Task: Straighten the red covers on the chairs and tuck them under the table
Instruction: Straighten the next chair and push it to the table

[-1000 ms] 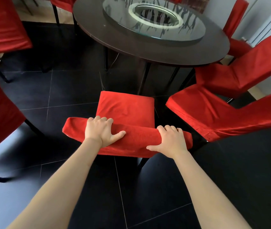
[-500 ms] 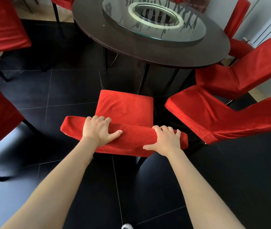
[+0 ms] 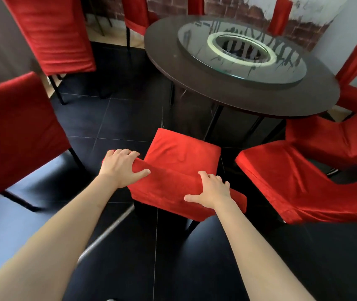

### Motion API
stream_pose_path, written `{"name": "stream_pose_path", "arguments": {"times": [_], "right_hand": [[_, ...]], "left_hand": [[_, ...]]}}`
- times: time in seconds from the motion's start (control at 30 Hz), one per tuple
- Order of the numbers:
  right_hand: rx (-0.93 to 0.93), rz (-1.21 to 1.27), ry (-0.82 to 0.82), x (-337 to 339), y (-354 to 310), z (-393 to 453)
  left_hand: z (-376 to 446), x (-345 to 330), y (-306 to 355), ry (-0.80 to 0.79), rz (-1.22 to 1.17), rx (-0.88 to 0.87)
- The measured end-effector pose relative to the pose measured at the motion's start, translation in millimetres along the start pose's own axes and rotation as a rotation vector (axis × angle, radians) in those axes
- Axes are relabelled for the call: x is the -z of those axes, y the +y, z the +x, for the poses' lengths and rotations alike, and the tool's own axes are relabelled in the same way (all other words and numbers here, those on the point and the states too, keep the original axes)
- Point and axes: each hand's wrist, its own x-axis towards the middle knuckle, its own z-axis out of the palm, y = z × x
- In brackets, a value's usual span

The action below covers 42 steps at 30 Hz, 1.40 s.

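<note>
Near the middle of the view, both hands hold the top of 1 chair (image 3: 181,161) by its backrest — the left hand (image 3: 121,167) curled over the left end, fingers over the far side and thumb on the near face, the right hand (image 3: 211,190) curled the same way over the right end, the 2 hands well apart. Its red cover (image 3: 166,192) looks smooth on the backrest, with a few shallow creases on the seat. The chair faces the round table (image 3: 234,96), its seat's far edge near the table's rim but not yet under it. Judging by this, the step in hand is the push-in, not the straightening: the grip suits steering the chair by its back. The next move calls for an even shove from both hands toward the table, angled a little right so the seat slides between the table's legs — and kept off the chair on the right (image 3: 292,181), which sits just beside it. That chair's cover is rumpled and it too stands out from the table, as do 2 chairs at left, so much of the task seems left.
</note>
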Motion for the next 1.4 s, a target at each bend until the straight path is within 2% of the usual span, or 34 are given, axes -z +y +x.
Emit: {"name": "stream_pose_path", "arguments": {"times": [0.17, 0.37, 0.63, 0.83, 0.93, 1.2, 1.4], "right_hand": [[0.194, -0.001, 0.07, 36.3, -57.5, 21.3], [0.456, -0.036, 0.12, 69.5, -158.6, 44.2], [0.681, -0.076, 0.105, 73.7, -302.9, 69.1], [0.757, -0.088, 0.088, 68.6, -407.2, 93.8], [0.768, -0.069, 0.072, 65.8, -449.0, 106.2], [0.776, -0.059, 0.007, 59.2, -514.2, 148.3], [0.819, -0.082, -0.011, 68.1, -560.5, 206.3]], "left_hand": [[-20.7, 41.1, -50.2, 0.043, 0.057, 0.166], [-61.7, 74.6, -120.8, 0.183, 0.02, 0.363], [-115.3, 89.9, -240.8, 0.261, 0.015, 0.628], [-121.4, 100.5, -333.9, 0.313, -0.012, 0.74], [-116.5, 99.7, -370.5, 0.333, -0.128, 0.758], [-80.9, 85.3, -419.1, 0.282, -0.283, 0.762], [-39.3, 79.6, -459.8, 0.254, -0.234, 0.781]]}}
